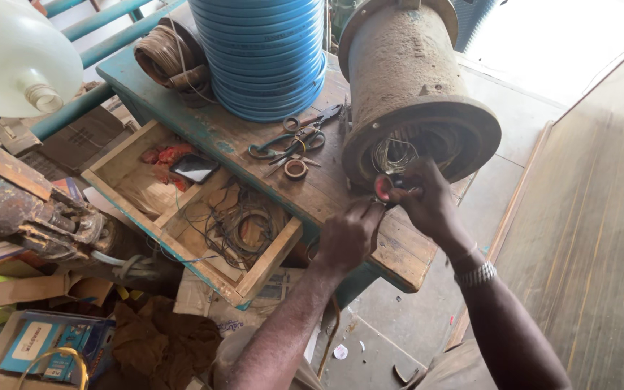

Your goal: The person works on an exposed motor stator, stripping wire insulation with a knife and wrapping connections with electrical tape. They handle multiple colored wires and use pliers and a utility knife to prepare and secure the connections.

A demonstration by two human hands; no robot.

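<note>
Lying on its side at the near edge of the wooden surface [399, 253], a rusty motor housing [413, 87] shows its open end, with thin wire windings [399, 150] inside. The right hand [427, 198] is closed around a small red object [383, 188] at the lower rim of that opening. The left hand [349, 235] sits just beside it, fingers pinched on what looks like a wire end, though the exact hold is hard to make out. A metal bracelet [477, 273] circles the right wrist. Left of the housing lie scissors and pliers [294, 141] and a small tape roll [296, 169]. Behind them stands a blue coiled hose [265, 58]. An open wooden drawer [196, 209] below holds tangled wire and a dark phone [195, 167].
</note>
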